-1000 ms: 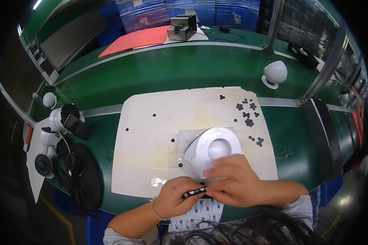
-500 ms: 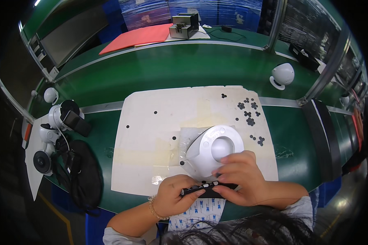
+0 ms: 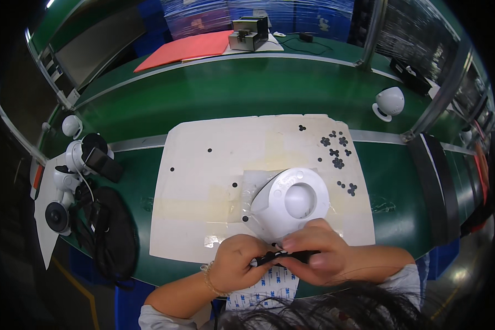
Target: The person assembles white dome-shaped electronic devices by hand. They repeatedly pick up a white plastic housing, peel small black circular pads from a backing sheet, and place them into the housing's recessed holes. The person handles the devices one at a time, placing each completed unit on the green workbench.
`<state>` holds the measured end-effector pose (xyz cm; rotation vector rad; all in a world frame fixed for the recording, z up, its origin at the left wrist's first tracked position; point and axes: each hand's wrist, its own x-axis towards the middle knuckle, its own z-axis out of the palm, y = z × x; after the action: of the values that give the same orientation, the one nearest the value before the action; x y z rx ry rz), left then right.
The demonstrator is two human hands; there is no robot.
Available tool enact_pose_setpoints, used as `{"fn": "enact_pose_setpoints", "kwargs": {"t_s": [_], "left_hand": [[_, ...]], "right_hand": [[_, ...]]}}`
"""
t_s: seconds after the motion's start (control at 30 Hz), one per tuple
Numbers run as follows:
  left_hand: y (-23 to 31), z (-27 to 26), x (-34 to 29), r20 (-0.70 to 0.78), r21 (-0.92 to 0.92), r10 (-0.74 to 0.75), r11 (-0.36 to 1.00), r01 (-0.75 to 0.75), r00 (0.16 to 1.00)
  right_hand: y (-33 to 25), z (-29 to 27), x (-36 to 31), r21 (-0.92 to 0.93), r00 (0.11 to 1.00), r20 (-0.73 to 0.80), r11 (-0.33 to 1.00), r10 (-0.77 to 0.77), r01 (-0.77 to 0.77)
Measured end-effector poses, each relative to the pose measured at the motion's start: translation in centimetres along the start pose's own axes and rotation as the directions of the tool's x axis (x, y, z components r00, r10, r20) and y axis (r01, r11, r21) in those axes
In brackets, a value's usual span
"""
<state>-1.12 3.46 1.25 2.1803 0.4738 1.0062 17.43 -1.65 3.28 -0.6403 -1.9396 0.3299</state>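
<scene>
My left hand [image 3: 237, 263] grips one end of a black strip [image 3: 268, 257] with pale spots along it, held over the near edge of the white board [image 3: 198, 203]. The fingers of my right hand [image 3: 316, 253] are closed on the strip's other end, thumb below and fingertips pinched at its top. Whether a small piece is between those fingertips is hidden. Just beyond my hands lies a white rounded housing [image 3: 264, 212] with a round recess facing up, on a clear bubble-wrap pad [image 3: 253, 179]. Under the strip hangs a white sheet with blue print [image 3: 264, 289].
Small black round pads [image 3: 338, 163] lie clustered on the board's right, a few singly on its left. White devices and a black pouch [image 3: 118, 234] are at left. Another white device [image 3: 389, 103] stands on the green surface beyond. A long black bar [image 3: 437, 190] lies right.
My right fingers have come down from above the strip onto its top edge, and the strip has tilted. The white devices on the far green surface have shifted slightly right.
</scene>
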Motion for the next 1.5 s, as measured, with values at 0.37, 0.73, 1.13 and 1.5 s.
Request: {"fn": "enact_pose_setpoints", "kwargs": {"t_s": [0.37,0.73,1.13,1.5], "left_hand": [[1.5,0.1,0.6,-0.172,0.407,0.156,0.910,-0.074,0.973],[0.9,1.1,-0.5,0.022,0.514,0.147,0.847,-0.137,0.989],[1.0,1.1,-0.6,0.025,0.506,0.125,0.854,-0.120,0.992],[1.5,1.1,-0.5,0.023,0.465,0.085,0.881,-0.086,0.996]], "right_hand": [[1.5,-3.6,1.9,-0.006,0.990,0.022,0.990,0.141,-0.141],[3.8,-5.2,3.8,0.209,0.888,-0.027,0.871,0.459,-0.444],[2.8,-4.6,3.3,-0.491,0.991,0.050,0.867,0.124,-0.084],[2.1,-3.4,4.6,-0.174,0.941,0.126,0.941,0.314,-0.291]]}}
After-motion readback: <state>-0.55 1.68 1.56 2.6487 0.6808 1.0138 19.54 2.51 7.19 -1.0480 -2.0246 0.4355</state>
